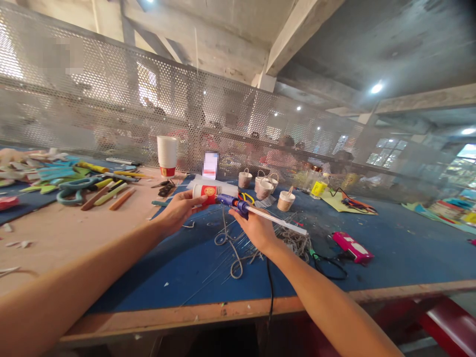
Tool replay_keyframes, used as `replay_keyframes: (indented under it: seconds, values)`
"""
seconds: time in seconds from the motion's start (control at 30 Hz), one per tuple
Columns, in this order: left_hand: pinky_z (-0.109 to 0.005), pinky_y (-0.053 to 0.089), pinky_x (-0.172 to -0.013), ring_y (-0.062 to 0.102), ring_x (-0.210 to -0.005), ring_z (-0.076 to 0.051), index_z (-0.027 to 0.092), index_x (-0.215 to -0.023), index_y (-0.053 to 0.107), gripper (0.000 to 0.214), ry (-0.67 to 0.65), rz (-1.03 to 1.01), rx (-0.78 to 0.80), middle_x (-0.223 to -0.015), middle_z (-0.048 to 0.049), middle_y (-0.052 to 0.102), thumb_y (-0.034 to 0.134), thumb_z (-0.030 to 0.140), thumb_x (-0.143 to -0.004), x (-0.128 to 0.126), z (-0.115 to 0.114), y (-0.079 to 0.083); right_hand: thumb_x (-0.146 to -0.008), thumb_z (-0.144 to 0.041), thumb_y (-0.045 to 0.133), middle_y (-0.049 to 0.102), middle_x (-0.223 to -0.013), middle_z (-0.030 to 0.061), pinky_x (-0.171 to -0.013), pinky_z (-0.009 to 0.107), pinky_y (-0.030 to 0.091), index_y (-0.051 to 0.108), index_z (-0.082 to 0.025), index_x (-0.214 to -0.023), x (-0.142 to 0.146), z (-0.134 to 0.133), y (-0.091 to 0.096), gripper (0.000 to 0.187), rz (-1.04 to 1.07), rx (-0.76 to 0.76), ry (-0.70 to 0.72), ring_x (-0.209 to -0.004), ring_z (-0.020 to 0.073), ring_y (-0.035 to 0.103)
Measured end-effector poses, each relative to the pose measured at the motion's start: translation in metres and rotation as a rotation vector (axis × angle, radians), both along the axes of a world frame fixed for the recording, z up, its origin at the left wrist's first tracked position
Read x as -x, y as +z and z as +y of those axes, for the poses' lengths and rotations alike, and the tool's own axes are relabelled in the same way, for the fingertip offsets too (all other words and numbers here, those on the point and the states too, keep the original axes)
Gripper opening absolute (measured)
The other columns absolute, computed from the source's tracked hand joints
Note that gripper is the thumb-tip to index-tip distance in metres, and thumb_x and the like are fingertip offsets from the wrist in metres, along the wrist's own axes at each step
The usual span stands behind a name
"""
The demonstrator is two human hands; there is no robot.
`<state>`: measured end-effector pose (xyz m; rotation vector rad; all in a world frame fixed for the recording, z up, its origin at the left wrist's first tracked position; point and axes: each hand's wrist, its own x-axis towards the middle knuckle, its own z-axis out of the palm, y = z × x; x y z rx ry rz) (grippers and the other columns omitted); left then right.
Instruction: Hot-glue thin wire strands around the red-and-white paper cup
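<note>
Holding a paper cup sideways above the surface, the fingers of the left hand press its white end. The fingers of the right hand close round a glue gun, nozzle at the cup's red end; contact cannot be confirmed. Expect the cup to be light, thin-walled and easily dented: grip lightly, clear of the probably hot nozzle. The gun appears rigid and heavier; hold its handle. Beyond lie tangled cord and small cups.

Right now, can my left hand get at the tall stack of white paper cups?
Probably, once emptied: your left hand holds a red and white paper cup. Nothing tall seems to block the way to the stack.
</note>
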<state>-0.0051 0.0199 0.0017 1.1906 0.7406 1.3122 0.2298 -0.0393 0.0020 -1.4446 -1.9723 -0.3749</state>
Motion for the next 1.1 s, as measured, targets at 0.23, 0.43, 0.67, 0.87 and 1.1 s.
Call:
replay_keyframes:
  seconds: [0.23,0.43,0.67,0.87,1.1]
  values:
    - [-0.039,0.057,-0.094,0.076,-0.099,-0.028,0.016,-0.095,0.082,0.034,-0.018,0.033,-0.020,-0.107,-0.0142,0.083,0.093,0.032,-0.066,0.0000,0.0014,-0.0030,-0.100,-0.056,0.059,0.080,-0.088,0.0064,-0.075,0.030,0.051,0.075,-0.021,-0.111,0.0000,0.0002,0.0016,0.039,-0.007,-0.005,-0.015,-0.082,0.0254,0.075]
    - [-0.040,0.056,-0.093,0.075,-0.100,-0.029,0.016,-0.095,0.083,0.037,-0.011,0.051,-0.024,-0.102,-0.0137,0.083,0.095,0.034,-0.065,-0.0009,-0.0030,0.0006,-0.100,-0.055,0.060,0.081,-0.091,0.0071,-0.076,0.030,0.052,0.075,-0.022,-0.114,-0.0001,-0.0004,0.0015,0.040,-0.002,-0.006,-0.020,-0.083,0.0255,0.076]
    - [-0.036,0.055,-0.093,0.075,-0.099,-0.026,0.017,-0.096,0.084,0.034,-0.031,0.051,-0.019,-0.103,-0.0127,0.083,0.093,0.034,-0.068,0.0005,0.0002,-0.0033,-0.100,-0.056,0.059,0.080,-0.089,0.0075,-0.074,0.030,0.052,0.076,-0.021,-0.109,-0.0014,0.0014,0.0002,0.039,0.001,-0.025,-0.028,-0.082,0.0256,0.075]
    - [-0.037,0.056,-0.092,0.075,-0.097,-0.027,0.018,-0.091,0.083,0.029,-0.037,0.062,-0.031,-0.099,-0.0124,0.083,0.093,0.034,-0.068,-0.0005,-0.0019,-0.0015,-0.100,-0.057,0.058,0.080,-0.087,0.0075,-0.073,0.031,0.052,0.076,-0.022,-0.108,-0.0024,0.0022,-0.0009,0.041,-0.002,-0.025,-0.036,-0.080,0.0264,0.075]
    - [-0.039,0.056,-0.091,0.076,-0.099,-0.029,0.015,-0.096,0.082,0.037,-0.015,0.060,-0.017,-0.102,-0.0145,0.083,0.093,0.033,-0.066,-0.0004,-0.0032,0.0011,-0.100,-0.056,0.059,0.081,-0.092,0.0077,-0.076,0.032,0.053,0.075,-0.021,-0.112,-0.0016,0.0014,0.0001,0.040,-0.006,-0.033,-0.022,-0.084,0.0268,0.076]
